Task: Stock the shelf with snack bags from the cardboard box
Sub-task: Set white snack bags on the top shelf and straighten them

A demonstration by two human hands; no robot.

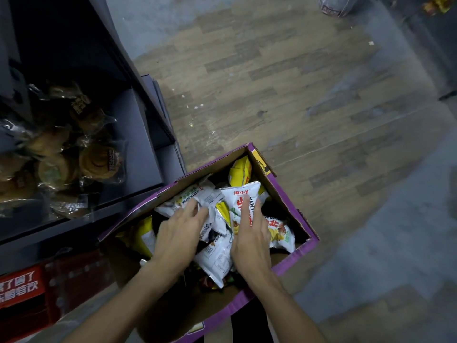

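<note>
Purple card is seen on the outside of the cardboard box (279,194), which is set on the wooden floor (272,82) just beside the dark shelf (138,144). The box is open at the top and is partly filled with snack bags, thrown in all ways. At least four white bags can be counted, and two yellow ones are plainly seen; others are hidden under them. One yellow bag (239,170) is stood up at the far end.

Both hands are held inside the box. The left hand (176,238) is laid on the pile, and its fingers (197,211) are stretched out and loose, touching a white bag (195,196). The right hand (251,241) is laid flat on a white bag with red writing (243,196), with its fingers (249,209) kept straight and close together. Nothing is gripped by either hand.

On the shelf, round buns in clear packets (99,162) are piled up; they cannot be counted in the dark. No snack bag from the box is seen on the shelf. One red box (22,285) is seen under it.
</note>
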